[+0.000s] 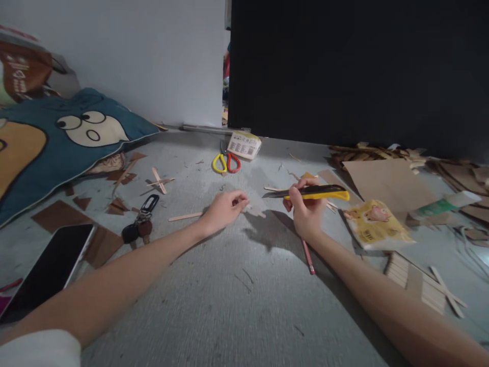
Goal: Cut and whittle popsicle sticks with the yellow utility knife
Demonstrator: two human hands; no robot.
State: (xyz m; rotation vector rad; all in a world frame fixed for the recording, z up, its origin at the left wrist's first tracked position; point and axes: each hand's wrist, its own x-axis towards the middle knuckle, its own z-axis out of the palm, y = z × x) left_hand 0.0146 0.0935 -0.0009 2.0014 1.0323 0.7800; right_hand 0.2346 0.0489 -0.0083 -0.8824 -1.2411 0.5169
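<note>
My right hand (pixel 308 219) is closed around a yellow and black utility knife (pixel 328 192); its blade is out and points left. The fingertips of my left hand (pixel 223 210) are pinched on a small, thin, whitish piece (pixel 256 207), whose material I cannot make out. The blade tip is just above and to the right of this piece, apparently not touching it. Beside my left wrist lies a wooden craft stick (pixel 185 216). Below my right hand is a pink pencil (pixel 308 257), its upper end hidden by the hand.
Scissors (pixel 226 162) with yellow and red handles lie by a small packet (pixel 244 145). Keys (pixel 142 224) and a phone (pixel 49 265) are at left, near a blue cushion (pixel 76 132). At right are a yellow bag (pixel 376 221), a glue tube (pixel 439 206), cardboard (pixel 382 181) and bundled sticks (pixel 414 280).
</note>
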